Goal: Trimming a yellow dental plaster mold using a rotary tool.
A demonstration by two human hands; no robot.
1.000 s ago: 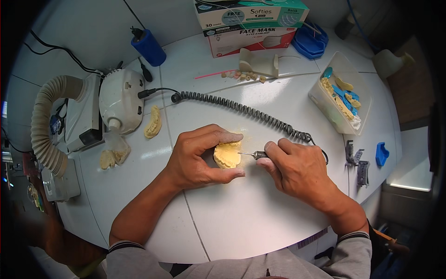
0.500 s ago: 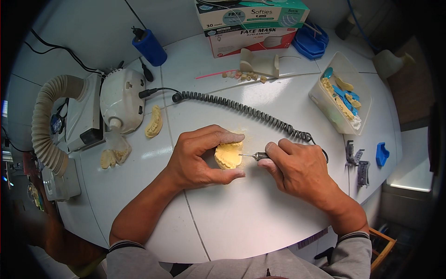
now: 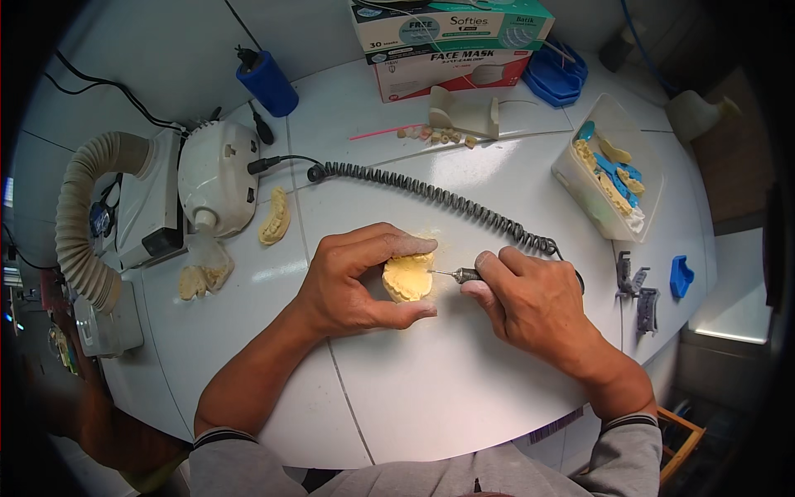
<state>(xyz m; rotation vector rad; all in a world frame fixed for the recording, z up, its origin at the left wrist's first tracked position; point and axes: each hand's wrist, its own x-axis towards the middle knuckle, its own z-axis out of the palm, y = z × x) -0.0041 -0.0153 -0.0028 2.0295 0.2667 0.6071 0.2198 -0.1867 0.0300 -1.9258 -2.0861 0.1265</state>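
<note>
A yellow plaster dental model [image 3: 409,280] sits in my left hand [image 3: 354,277], its sides gripped between thumb and fingers. My right hand [image 3: 530,298] is closed around a rotary handpiece [image 3: 466,276], held like a pen. The thin bur [image 3: 443,272] at its tip points left and meets the model's right edge; whether it is cutting I cannot tell. From behind my right hand a black coiled cord [image 3: 431,195] runs to the white control box [image 3: 217,178] at the left. Yellow dust lies on the table around the model.
Left stand a ribbed suction hose [image 3: 79,219], another plaster model [image 3: 275,217] and one in a clear bag [image 3: 205,273]. Mask boxes [image 3: 451,70], a blue cup [image 3: 269,85] and loose teeth [image 3: 439,135] are behind. Right are a plastic tub [image 3: 571,170] of plaster pieces and grey parts [image 3: 646,309].
Almost nothing differs. The handpiece and its bur have shifted very slightly, while both hands keep their holds and places.
</note>
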